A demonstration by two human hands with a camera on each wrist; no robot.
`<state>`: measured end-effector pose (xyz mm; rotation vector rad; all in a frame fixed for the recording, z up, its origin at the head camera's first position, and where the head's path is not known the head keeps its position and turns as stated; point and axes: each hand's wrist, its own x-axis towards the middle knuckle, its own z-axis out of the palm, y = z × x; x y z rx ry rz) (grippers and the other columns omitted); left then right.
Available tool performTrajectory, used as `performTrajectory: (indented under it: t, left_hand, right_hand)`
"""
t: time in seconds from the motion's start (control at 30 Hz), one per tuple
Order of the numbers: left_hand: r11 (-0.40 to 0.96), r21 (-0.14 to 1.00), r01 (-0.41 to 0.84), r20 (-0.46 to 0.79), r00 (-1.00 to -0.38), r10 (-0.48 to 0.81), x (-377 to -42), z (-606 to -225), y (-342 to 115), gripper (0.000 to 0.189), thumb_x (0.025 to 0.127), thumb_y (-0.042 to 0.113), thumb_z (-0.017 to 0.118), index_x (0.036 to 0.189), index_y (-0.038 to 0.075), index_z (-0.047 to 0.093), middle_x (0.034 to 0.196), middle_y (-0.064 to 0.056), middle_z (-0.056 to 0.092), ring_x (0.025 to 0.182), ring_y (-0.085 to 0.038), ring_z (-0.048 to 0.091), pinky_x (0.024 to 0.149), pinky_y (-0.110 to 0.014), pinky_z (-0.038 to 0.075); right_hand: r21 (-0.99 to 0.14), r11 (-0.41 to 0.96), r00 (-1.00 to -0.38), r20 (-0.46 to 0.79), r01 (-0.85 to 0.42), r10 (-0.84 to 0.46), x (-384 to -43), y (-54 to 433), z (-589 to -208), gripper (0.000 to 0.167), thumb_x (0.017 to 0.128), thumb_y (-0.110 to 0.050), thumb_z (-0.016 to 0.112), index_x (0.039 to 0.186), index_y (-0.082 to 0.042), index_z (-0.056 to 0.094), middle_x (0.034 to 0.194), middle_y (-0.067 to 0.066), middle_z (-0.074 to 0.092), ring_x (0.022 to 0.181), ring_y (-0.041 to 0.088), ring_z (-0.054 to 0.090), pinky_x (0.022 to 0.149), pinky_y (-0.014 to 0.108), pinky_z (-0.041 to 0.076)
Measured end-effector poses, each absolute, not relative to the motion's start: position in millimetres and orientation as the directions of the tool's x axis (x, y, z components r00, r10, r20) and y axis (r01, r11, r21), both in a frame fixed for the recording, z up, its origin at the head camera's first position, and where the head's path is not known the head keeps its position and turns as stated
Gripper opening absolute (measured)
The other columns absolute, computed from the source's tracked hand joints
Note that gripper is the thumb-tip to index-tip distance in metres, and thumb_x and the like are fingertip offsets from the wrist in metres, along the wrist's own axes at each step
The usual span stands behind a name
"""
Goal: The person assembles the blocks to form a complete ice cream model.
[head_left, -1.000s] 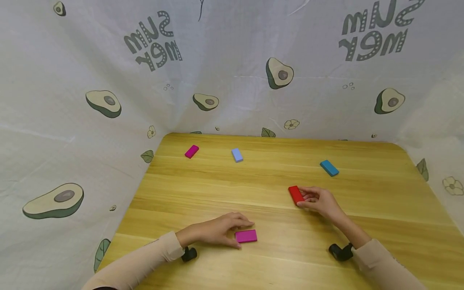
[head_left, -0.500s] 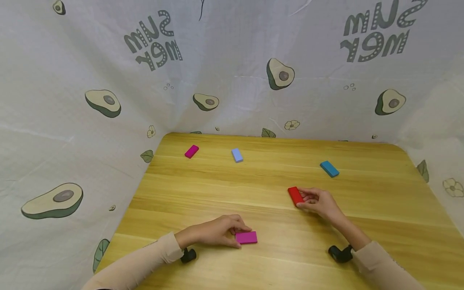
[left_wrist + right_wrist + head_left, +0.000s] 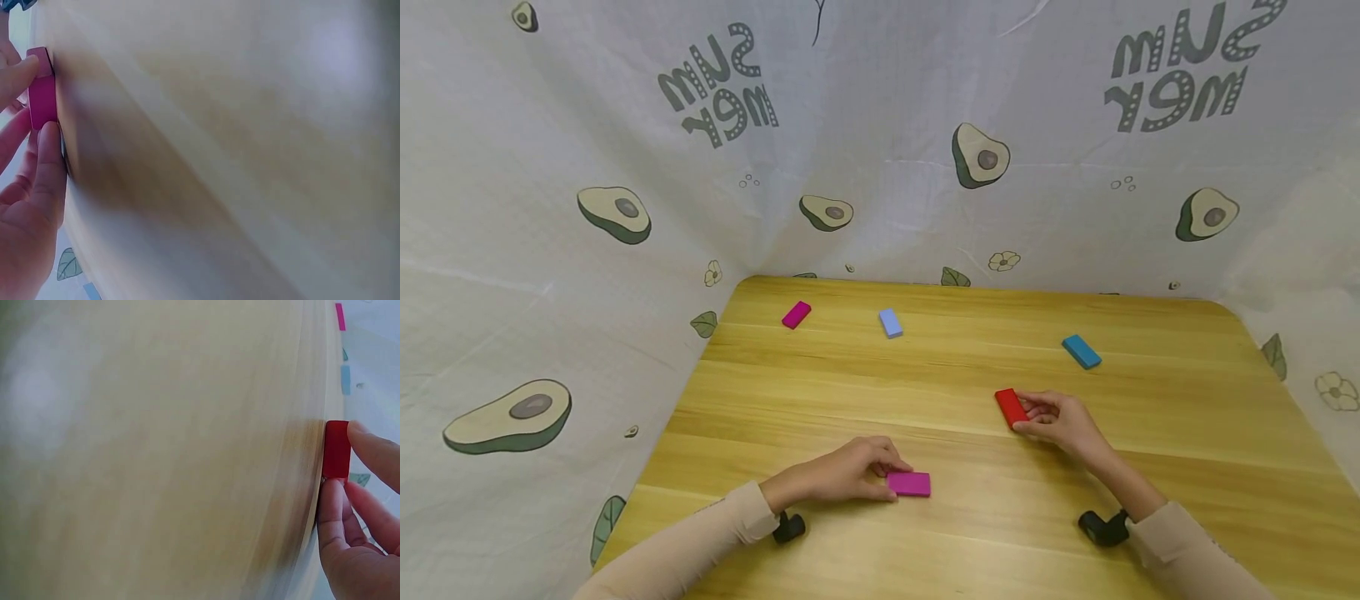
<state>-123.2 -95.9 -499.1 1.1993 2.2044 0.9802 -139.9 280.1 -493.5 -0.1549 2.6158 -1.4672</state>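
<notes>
My left hand point(image 3: 853, 472) pinches a magenta rectangular block point(image 3: 910, 484) at its left end, between thumb and fingertips. The left wrist view shows that block point(image 3: 43, 100) with the fingertips on its opposite sides. Farther right, my right hand point(image 3: 1067, 423) holds a red rectangular block point(image 3: 1011, 408) by its long sides' right part, low at the tabletop. In the right wrist view the red block point(image 3: 337, 450) sits between the thumb and the fingers. Some fingers of both hands are partly hidden in the head view.
Toward the back of the wooden table point(image 3: 970, 542) lie a dark magenta block point(image 3: 797, 315), a light blue block point(image 3: 891, 323) and a blue block point(image 3: 1081, 352). A white patterned curtain point(image 3: 880, 108) hangs behind the table and along its sides.
My left fingers have come in from around the magenta block and now pinch it; the block has shifted slightly away from me. The right hand keeps its hold on the red block, nearly still.
</notes>
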Motion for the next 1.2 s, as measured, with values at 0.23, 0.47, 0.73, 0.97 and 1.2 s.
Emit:
performTrajectory:
  t: [0.23, 0.47, 0.73, 0.97, 1.2]
  left_hand:
    - [0.376, 0.760, 0.530, -0.030, -0.550, 0.835, -128, -502, -96, 0.038, 0.091, 0.022, 0.076, 0.126, 0.007, 0.069, 0.109, 0.006, 0.059, 0.097, 0.000, 0.056, 0.085, -0.015, 0.050]
    - [0.395, 0.760, 0.517, -0.035, -0.573, 0.819, -130, -502, -96, 0.038, 0.092, 0.022, 0.075, 0.127, 0.008, 0.068, 0.108, 0.006, 0.058, 0.097, -0.001, 0.055, 0.086, -0.016, 0.049]
    - [0.415, 0.771, 0.483, -0.050, -0.604, 0.795, -134, -500, -94, 0.039, 0.092, 0.019, 0.075, 0.127, 0.007, 0.068, 0.108, 0.005, 0.058, 0.097, -0.002, 0.055, 0.087, -0.017, 0.049]
    - [0.426, 0.783, 0.452, -0.056, -0.631, 0.773, -141, -499, -91, 0.040, 0.092, 0.018, 0.075, 0.129, 0.006, 0.067, 0.106, 0.004, 0.058, 0.096, -0.003, 0.056, 0.087, -0.017, 0.050]
    - [0.440, 0.774, 0.454, -0.047, -0.653, 0.756, -149, -499, -87, 0.038, 0.092, 0.017, 0.075, 0.127, 0.005, 0.068, 0.105, 0.001, 0.059, 0.094, -0.006, 0.055, 0.085, -0.018, 0.050]
  right_hand:
    - [-0.852, 0.522, -0.986, -0.068, -0.022, -0.153, -140, 280, -494, 0.056, 0.082, -0.005, 0.082, 0.128, 0.016, 0.058, 0.115, 0.027, 0.063, 0.083, 0.013, 0.062, 0.071, 0.018, 0.055]
    - [-0.850, 0.526, -0.986, -0.071, -0.021, -0.154, -140, 280, -493, 0.057, 0.082, -0.005, 0.082, 0.128, 0.016, 0.058, 0.114, 0.026, 0.063, 0.082, 0.013, 0.061, 0.071, 0.018, 0.054]
    - [-0.856, 0.515, -0.983, -0.070, -0.028, -0.170, -138, 279, -493, 0.055, 0.082, -0.003, 0.081, 0.127, 0.019, 0.057, 0.106, 0.024, 0.065, 0.082, 0.015, 0.061, 0.069, 0.018, 0.054]
    - [-0.860, 0.510, -0.982, -0.089, -0.009, -0.169, -139, 278, -495, 0.056, 0.082, -0.003, 0.081, 0.128, 0.019, 0.056, 0.104, 0.022, 0.066, 0.082, 0.018, 0.062, 0.069, 0.019, 0.055]
    - [-0.860, 0.511, -0.982, -0.088, -0.009, -0.166, -138, 276, -495, 0.056, 0.082, -0.002, 0.081, 0.127, 0.019, 0.056, 0.103, 0.022, 0.066, 0.083, 0.019, 0.062, 0.069, 0.018, 0.054]
